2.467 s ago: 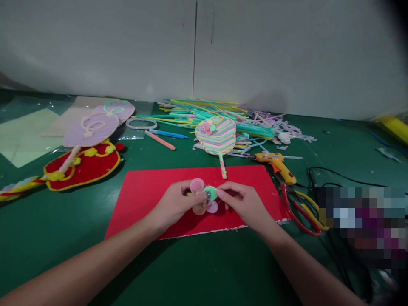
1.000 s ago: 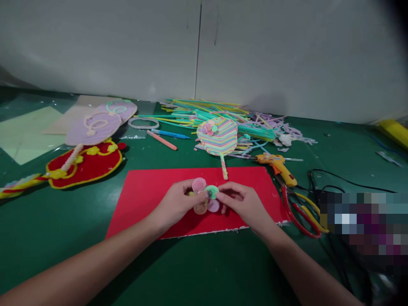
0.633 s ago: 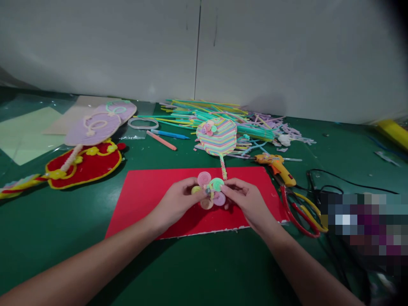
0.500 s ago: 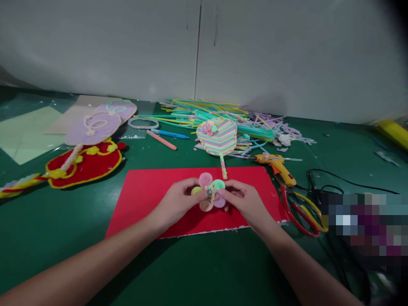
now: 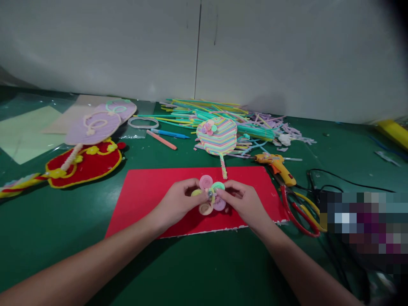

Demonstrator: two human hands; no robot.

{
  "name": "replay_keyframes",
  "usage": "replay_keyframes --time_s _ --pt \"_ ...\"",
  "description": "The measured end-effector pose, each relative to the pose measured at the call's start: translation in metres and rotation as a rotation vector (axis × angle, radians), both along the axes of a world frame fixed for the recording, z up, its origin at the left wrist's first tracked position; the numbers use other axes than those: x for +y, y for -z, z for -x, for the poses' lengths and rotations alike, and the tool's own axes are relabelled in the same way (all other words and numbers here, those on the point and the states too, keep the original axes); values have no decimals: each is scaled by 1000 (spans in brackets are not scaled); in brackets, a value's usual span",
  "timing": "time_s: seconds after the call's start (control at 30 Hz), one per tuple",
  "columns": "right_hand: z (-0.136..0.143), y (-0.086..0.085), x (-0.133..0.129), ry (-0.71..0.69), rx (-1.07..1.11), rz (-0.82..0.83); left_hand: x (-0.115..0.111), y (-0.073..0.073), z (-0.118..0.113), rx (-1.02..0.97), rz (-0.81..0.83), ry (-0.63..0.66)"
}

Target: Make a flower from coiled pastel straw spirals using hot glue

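A flower of coiled pastel discs (image 5: 206, 182), pink, green, purple, peach and yellow, is held between both hands over a red board (image 5: 146, 187). My left hand (image 5: 178, 199) pinches its left side, at the yellow coil. On the right side, my right hand (image 5: 244, 199) grips it by the green and purple coils, thumb near the centre. A small shiny piece shows in the middle of the flower. Just behind the hands lies a striped pastel fan (image 5: 219, 138) with a small flower on it, its handle tip over the board's back edge.
Pastel strips (image 5: 191, 114) are heaped at the back. An orange glue gun (image 5: 277, 165), red-handled pliers (image 5: 296, 216) and black cables lie right. Purple fans (image 5: 94, 127), a red fan (image 5: 102, 165) and paper sheets lie left. Two pens (image 5: 170, 134) lie behind the board.
The flower has tilted slightly between my hands, and its pink and peach coils sit a little lower. Both hands keep nearly the same place and grip.
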State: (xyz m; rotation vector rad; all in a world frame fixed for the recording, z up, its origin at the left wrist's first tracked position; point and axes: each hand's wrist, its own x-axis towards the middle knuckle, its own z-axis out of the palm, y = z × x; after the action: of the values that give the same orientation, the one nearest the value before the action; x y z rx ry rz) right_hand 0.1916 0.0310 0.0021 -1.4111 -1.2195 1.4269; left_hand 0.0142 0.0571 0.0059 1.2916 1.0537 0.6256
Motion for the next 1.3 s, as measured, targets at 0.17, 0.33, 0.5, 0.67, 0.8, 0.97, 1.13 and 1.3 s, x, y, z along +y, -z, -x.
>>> replay_keyframes --time_s 0.17,0.33,0.5,0.67,0.8,0.97,1.13,1.3 --pt "-6 -3 3 8 -53 14 0 -1 0 4 24 -32" --pt "-10 -7 5 56 -52 -8 -1 -1 -1 -10 29 -124" --pt "-4 -12 2 -70 -93 -14 -2 -1 -1 -52 29 -140" --pt "-4 -11 1 -81 -98 -28 1 0 1 -146 83 -116" --pt "-6 -12 0 -142 -103 -60 2 1 2 -160 78 -121" --pt "-5 -12 -1 -155 -116 -62 1 -5 1 -83 69 -108" --pt "-5 -11 -1 -116 -120 -69 0 -9 0 -126 101 -89" --pt "-6 -11 0 -149 -110 -95 0 -9 -1 -158 168 -99"
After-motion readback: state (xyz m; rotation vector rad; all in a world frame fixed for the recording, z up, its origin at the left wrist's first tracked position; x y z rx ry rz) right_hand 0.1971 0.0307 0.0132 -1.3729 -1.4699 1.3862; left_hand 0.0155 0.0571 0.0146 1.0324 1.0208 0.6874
